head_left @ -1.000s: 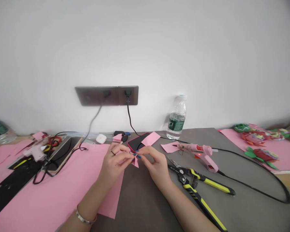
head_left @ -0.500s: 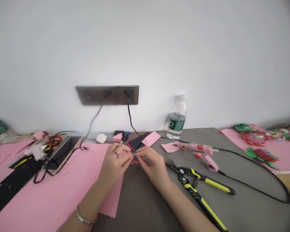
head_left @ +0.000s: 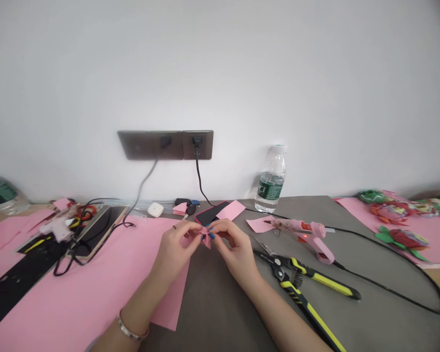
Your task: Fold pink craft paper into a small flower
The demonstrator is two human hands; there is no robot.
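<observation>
Between my fingertips is a small folded piece of pink paper [head_left: 206, 238], its lower end pointing down. My left hand [head_left: 177, 245] pinches it from the left, and my right hand [head_left: 235, 247] pinches it from the right with thumb and forefinger. Fingers cover part of the folds. Just beyond my hands lies a phone [head_left: 208, 213] with a red edge, and a flat pink paper piece [head_left: 231, 210] rests partly over it. To the right, another pink paper piece [head_left: 258, 224] sits under the nozzle of a pink glue gun [head_left: 308, 232].
Wire strippers [head_left: 297, 271] with yellow-black handles lie right of my right arm. A water bottle [head_left: 270, 183] stands by the wall. Large pink sheets [head_left: 106, 288] cover the left side, with a tablet-like device [head_left: 99, 230] and cables. Paper flowers [head_left: 407, 239] lie far right.
The folded paper between my fingers shows more now, with a pointed end hanging down. My fingers have shifted their pinch slightly, and the whole view has moved a little.
</observation>
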